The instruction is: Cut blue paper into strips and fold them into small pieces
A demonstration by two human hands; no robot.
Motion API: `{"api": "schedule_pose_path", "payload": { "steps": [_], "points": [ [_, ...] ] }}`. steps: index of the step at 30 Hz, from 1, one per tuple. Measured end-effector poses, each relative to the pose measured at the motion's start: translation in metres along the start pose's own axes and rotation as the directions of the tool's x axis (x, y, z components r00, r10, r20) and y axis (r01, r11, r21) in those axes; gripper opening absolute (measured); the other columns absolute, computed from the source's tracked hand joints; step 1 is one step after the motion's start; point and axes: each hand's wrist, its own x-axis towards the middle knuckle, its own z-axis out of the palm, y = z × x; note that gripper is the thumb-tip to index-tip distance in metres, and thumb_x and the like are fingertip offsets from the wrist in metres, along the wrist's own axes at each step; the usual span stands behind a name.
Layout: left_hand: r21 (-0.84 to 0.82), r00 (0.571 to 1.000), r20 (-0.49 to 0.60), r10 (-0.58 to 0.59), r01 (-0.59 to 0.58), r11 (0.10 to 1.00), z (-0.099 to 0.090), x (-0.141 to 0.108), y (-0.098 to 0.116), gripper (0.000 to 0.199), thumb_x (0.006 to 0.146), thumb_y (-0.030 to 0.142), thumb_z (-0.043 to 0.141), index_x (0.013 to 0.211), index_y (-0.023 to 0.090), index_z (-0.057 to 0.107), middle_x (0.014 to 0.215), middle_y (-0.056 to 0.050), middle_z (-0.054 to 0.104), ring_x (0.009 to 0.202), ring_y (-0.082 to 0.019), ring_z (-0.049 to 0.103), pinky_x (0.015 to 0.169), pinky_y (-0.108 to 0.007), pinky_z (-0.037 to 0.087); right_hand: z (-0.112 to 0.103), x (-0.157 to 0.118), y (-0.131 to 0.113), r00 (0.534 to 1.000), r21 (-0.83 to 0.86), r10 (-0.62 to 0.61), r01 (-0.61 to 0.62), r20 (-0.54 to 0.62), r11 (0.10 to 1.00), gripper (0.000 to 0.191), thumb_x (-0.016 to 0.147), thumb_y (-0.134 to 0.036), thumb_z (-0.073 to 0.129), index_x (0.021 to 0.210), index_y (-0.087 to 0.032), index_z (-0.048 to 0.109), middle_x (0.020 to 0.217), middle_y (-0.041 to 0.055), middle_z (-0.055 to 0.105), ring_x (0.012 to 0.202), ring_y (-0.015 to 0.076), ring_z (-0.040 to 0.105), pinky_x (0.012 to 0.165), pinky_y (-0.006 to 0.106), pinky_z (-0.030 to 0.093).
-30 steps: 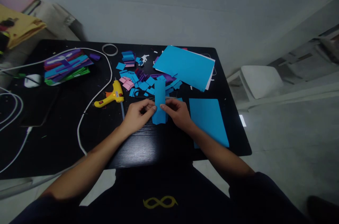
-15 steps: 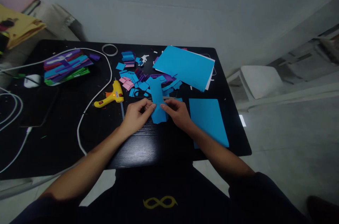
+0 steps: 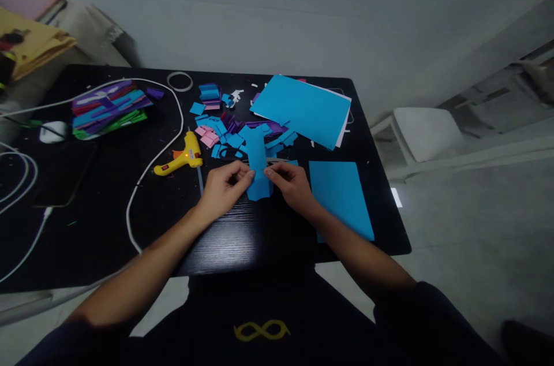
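Note:
A narrow strip of blue paper with a notched lower edge is held up between my hands over the table's middle. My left hand pinches its left edge between thumb and fingers. On the opposite edge my right hand pinches it the same way. Behind the strip lies a heap of cut blue paper pieces, mixed with pink pieces and purple ones. Scissors are partly hidden behind the strip. Beside my right forearm rests a blue sheet.
A yellow glue gun with a lit orange light lies left of my hands. A white cable curves across the table. Larger blue sheets, a bundle of coloured strips, a tape ring and a dark phone lie around.
The blue strip has shifted very slightly, its lower end rising a little. Both hands keep their pinch on its edges, and everything else stays in place.

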Motion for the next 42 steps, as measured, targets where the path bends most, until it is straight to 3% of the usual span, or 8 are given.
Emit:
{"api": "schedule_pose_path", "payload": {
  "steps": [12, 24, 32, 36, 42],
  "points": [
    [-0.009, 0.994, 0.053, -0.094, 0.095, 0.995, 0.002, 0.0, -0.011, 0.026, 0.085, 0.043, 0.074, 0.085, 0.018, 0.067, 0.066, 0.004, 0.056, 0.058, -0.01, 0.05, 0.057, -0.023, 0.041, -0.001, 0.001, 0.0, 0.999, -0.063, -0.031, 0.03, -0.024, 0.998, 0.022, 0.089, -0.041, 0.073, 0.079, -0.02, 0.073, 0.082, 0.0024, 0.074, 0.08, 0.0193, 0.068, 0.077, 0.034, 0.055],
    [-0.006, 0.99, 0.112, -0.087, 0.088, 0.996, 0.001, 0.001, -0.011, 0.026, 0.087, 0.043, 0.072, 0.084, 0.019, 0.066, 0.06, 0.005, 0.055, 0.053, -0.01, 0.048, 0.053, -0.022, 0.038, 0.0, 0.002, 0.009, 0.997, 0.135, 0.072, -0.069, -0.019, 0.988, 0.026, 0.074, -0.043, 0.086, 0.085, -0.022, 0.075, 0.096, 0.0033, 0.077, 0.091, 0.0221, 0.071, 0.089, 0.039, 0.058],
    [-0.048, 0.991, 0.1, -0.091, 0.096, 0.994, 0.002, 0.001, -0.011, 0.024, 0.086, 0.042, 0.075, 0.088, 0.019, 0.069, 0.063, 0.006, 0.054, 0.055, -0.01, 0.048, 0.054, -0.022, 0.039, 0.0, 0.002, 0.007, 0.997, 0.135, 0.074, -0.069, -0.026, 0.988, 0.027, 0.075, -0.045, 0.085, 0.086, -0.022, 0.075, 0.098, 0.0034, 0.077, 0.093, 0.0223, 0.072, 0.091, 0.04, 0.058],
    [-0.04, 0.982, 0.15, -0.112, 0.12, 0.992, 0.003, 0.0, -0.015, 0.023, 0.087, 0.041, 0.075, 0.09, 0.019, 0.069, 0.061, 0.007, 0.05, 0.054, -0.009, 0.046, 0.054, -0.022, 0.037, 0.001, 0.001, 0.006, 0.996, 0.127, 0.07, -0.062, -0.058, 0.99, 0.024, 0.075, -0.042, 0.085, 0.084, -0.022, 0.074, 0.092, 0.0022, 0.076, 0.089, 0.0214, 0.07, 0.087, 0.038, 0.058],
    [-0.143, 0.945, 0.273, -0.178, 0.223, 0.964, 0.005, -0.002, -0.018, 0.026, 0.086, 0.043, 0.077, 0.088, 0.02, 0.064, 0.066, 0.004, 0.064, 0.059, -0.015, 0.066, 0.058, -0.026, 0.054, -0.001, 0.003, 0.002, 0.988, 0.106, 0.1, -0.088, -0.113, 0.99, 0.026, 0.077, -0.044, 0.084, 0.086, -0.021, 0.074, 0.084, 0.0012, 0.073, 0.081, 0.0196, 0.067, 0.081, 0.036, 0.056]
  ]
}}
